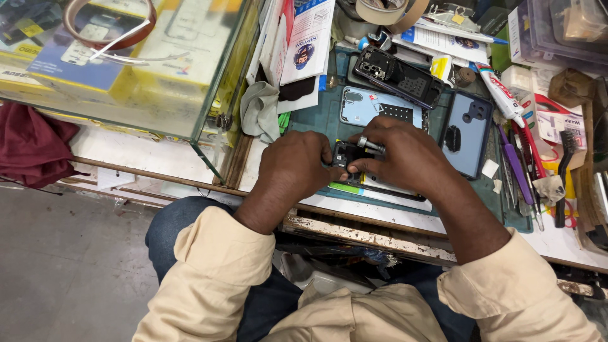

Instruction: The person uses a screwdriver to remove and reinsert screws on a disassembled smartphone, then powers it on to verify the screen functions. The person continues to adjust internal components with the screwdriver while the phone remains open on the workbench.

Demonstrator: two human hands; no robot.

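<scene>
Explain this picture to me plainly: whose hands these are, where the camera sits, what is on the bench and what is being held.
There is no machine here. A person sits at a repair bench, and the one picture comes from a camera worn on their head, looking down at their own arms and lap.

The left hand steadies an opened phone on a green work mat. The right hand grips a small metal-handled tool, likely a screwdriver, pointed at the phone.

Beyond the hands lie a light blue back cover, a black inner frame, and a blue phone case. To the right are a purple tool, a tube of glue and a black brush. A glass display case stands at the left, with a grey cloth beside it.
</scene>
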